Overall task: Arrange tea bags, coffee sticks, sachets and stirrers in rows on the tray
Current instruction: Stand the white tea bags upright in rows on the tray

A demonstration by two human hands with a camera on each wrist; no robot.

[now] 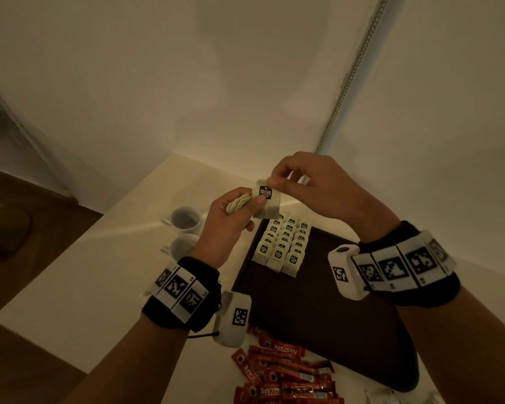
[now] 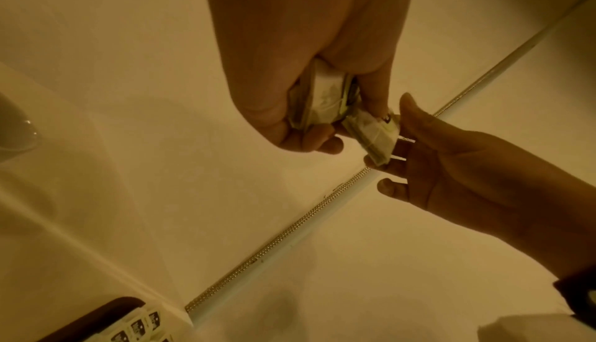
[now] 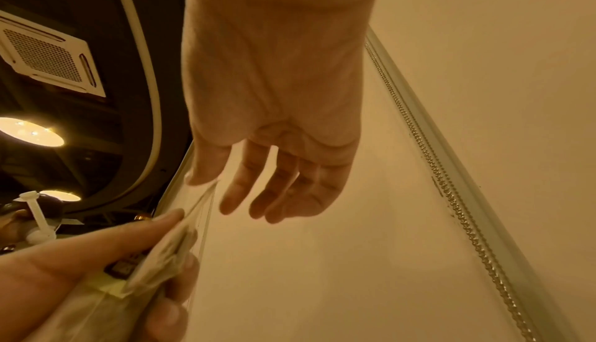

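My left hand [image 1: 244, 208] grips a small bundle of tea bags [image 1: 236, 204] above the table, beyond the tray's far left corner. My right hand [image 1: 274, 182] pinches the top of one tea bag [image 1: 267, 199] with a black tag, right against that bundle. In the left wrist view the right hand [image 2: 403, 138] holds this tea bag [image 2: 374, 133] between thumb and fingers, beside the bundle [image 2: 325, 97]. The right wrist view shows the bundle [image 3: 161, 258] in the left hand. Three rows of tea bags [image 1: 283, 243] lie at the far left of the dark tray [image 1: 318, 316].
Red coffee sticks [image 1: 280, 371] lie in a loose heap on the table in front of the tray. Two white cups [image 1: 185, 218] stand left of the tray. Some white sachets [image 1: 391, 396] show at the bottom right. A wall rises close behind the table.
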